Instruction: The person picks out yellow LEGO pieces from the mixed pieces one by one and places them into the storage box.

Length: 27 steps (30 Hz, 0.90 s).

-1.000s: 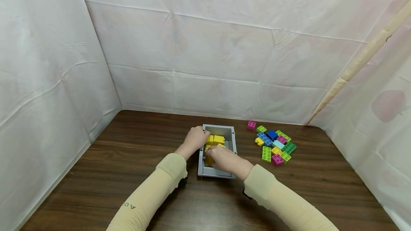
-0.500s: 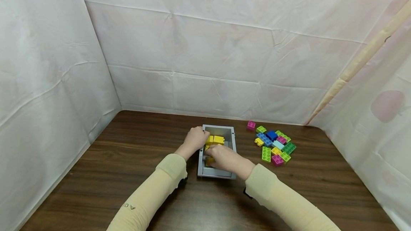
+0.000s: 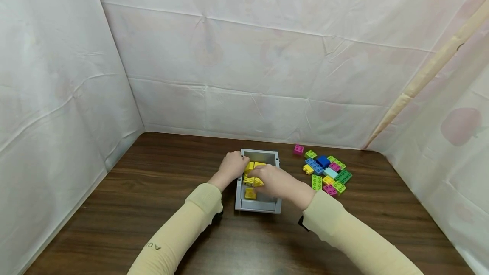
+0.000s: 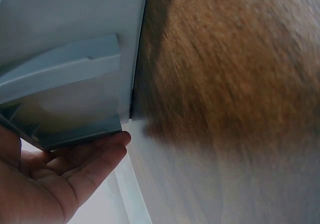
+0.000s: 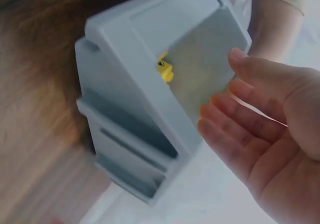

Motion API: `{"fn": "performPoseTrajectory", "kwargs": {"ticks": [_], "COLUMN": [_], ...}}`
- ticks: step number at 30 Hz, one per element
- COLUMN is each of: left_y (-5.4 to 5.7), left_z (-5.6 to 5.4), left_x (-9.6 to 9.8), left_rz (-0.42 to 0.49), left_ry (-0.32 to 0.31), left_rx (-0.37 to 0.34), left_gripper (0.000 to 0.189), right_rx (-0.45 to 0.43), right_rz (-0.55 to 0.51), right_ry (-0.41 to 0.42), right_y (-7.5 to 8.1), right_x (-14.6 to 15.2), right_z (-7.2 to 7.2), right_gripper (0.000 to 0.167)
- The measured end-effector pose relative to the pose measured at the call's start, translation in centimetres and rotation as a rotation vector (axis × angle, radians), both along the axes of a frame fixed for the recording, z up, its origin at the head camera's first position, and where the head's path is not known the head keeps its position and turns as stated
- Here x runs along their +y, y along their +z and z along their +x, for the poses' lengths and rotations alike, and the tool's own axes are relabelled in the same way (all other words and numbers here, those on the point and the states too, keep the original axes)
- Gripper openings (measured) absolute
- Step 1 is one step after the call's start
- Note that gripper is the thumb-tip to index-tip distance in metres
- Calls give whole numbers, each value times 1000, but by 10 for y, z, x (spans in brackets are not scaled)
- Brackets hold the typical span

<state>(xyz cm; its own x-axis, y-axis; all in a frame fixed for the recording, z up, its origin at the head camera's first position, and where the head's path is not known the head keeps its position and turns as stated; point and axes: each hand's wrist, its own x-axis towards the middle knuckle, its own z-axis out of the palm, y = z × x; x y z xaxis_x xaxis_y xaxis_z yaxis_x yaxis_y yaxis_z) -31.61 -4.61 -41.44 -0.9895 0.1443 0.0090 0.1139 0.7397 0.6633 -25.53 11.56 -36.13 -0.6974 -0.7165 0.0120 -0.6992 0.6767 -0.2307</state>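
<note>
A grey plastic box (image 3: 257,208) stands on the table with several yellow toy bricks inside, among them a yellow brick (image 3: 250,194) near its front. My left hand (image 3: 232,165) grips the box's left rim; in the left wrist view its fingers (image 4: 100,171) lie along the box wall. Over the box's right side hovers my right hand (image 3: 278,182), its fingers loosely bent. The right wrist view finds no brick between thumb and fingers, and a small yellow piece (image 5: 165,71) shows inside the box. My right hand hides part of the box's interior.
Right of the box lies a loose group of toy bricks, including a blue brick (image 3: 323,161), a dark green brick (image 3: 344,176) and a lime brick (image 3: 317,183). A magenta brick (image 3: 299,150) sits farther back. White curtains (image 3: 229,109) border the brown table (image 3: 160,173).
My right hand has risen and drawn back to the right from the bricks in the box, uncovering a yellow brick at the front. The left hand stays on the rim.
</note>
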Motion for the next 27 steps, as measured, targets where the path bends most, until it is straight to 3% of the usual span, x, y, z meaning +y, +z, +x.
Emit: {"fn": "performPoseTrajectory", "kwargs": {"ticks": [15, 22, 27], "left_y": [0, -3, -5], "left_z": [-2, -1, -2], "left_x": [-1, -2, -3], "left_rz": [-11, -5, -9], "left_ry": [7, 18, 22], "left_rx": [-10, 4, 12], "left_gripper": [38, 37, 37], "right_rx": [71, 167, 186], "right_rz": [-25, -58, -77], "right_ry": [-129, -138, -182], "right_y": [28, 32, 29], "right_x": [29, 49, 67], "right_z": [-2, -11, -20], "right_gripper": [41, 38, 44]}}
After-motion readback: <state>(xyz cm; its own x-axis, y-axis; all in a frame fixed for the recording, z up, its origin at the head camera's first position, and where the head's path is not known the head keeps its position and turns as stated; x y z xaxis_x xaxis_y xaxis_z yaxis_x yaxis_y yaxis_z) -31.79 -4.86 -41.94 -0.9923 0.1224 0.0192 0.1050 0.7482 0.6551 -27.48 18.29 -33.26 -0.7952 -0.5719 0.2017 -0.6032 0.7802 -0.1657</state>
